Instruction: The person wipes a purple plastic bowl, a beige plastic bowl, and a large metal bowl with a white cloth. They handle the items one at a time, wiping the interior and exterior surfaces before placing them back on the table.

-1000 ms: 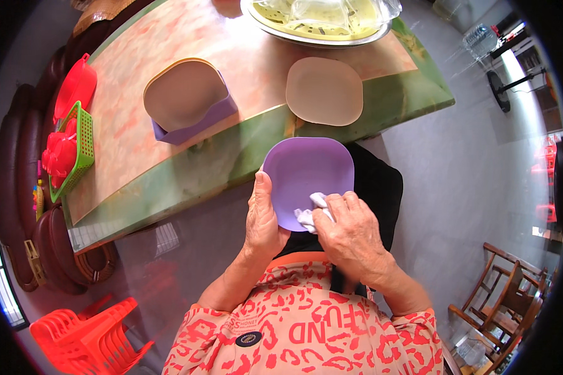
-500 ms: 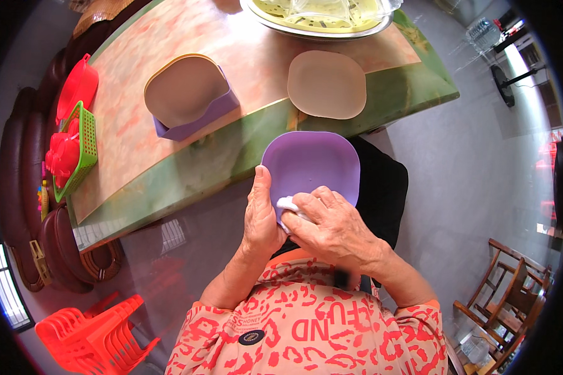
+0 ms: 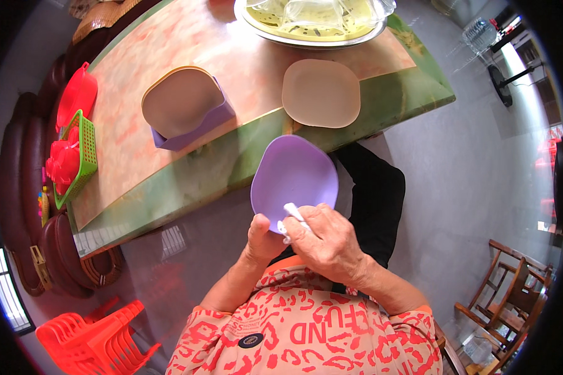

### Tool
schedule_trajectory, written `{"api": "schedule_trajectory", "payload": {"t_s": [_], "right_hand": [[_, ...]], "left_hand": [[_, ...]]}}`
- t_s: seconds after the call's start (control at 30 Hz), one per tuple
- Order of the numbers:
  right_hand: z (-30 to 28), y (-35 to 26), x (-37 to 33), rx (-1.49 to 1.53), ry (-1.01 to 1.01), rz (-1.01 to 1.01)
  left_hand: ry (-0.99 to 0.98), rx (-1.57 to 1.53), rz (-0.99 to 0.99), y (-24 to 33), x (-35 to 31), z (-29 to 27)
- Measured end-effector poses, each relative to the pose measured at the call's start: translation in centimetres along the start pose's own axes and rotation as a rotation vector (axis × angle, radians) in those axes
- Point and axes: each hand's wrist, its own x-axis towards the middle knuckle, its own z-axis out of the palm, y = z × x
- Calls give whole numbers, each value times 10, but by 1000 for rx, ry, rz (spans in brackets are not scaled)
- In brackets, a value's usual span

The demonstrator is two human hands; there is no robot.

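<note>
A purple plate (image 3: 294,175), square with rounded corners, is held tilted in front of me, just off the table's near edge. My left hand (image 3: 264,239) grips its lower left rim, thumb up on the near side and the other fingers hidden behind it. In my right hand (image 3: 328,240) a crumpled white cloth (image 3: 294,219) is pinched, pressed at the plate's lower inner rim. Beyond it a beige plate (image 3: 321,94) of the same shape lies on the table. Further left, a purple holder (image 3: 197,125) contains a beige plate (image 3: 182,103) standing in it.
The marbled table (image 3: 244,147) has a green border. A metal tray (image 3: 319,44) with a yellow strainer and clear plastic stands at the far side. At the left are a green basket (image 3: 84,156) with red items and a red basin (image 3: 76,97). Red stools (image 3: 97,337) stand lower left.
The purple plate has turned and tilted, shifting slightly left. My right hand with the cloth has moved a little down along the rim, and my left hand has lowered with the plate.
</note>
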Motion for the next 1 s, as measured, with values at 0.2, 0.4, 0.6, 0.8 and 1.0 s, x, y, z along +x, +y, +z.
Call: {"api": "schedule_trajectory", "payload": {"t_s": [0.2,0.4,0.6,0.8,1.0], "right_hand": [[-1,-4,6,162,-124,89],[-17,16,-2,80,-247,38],[-14,42,6,-290,-115,143],[-8,16,-4,-211,-147,178],[-21,-14,-3,176,-261,177]], "left_hand": [[225,-152,25,2,9,24],[175,-159,24,12,17,30],[157,-148,-6,12,15,34],[156,-112,28,12,18,33],[113,-228,36,14,20,34]]}}
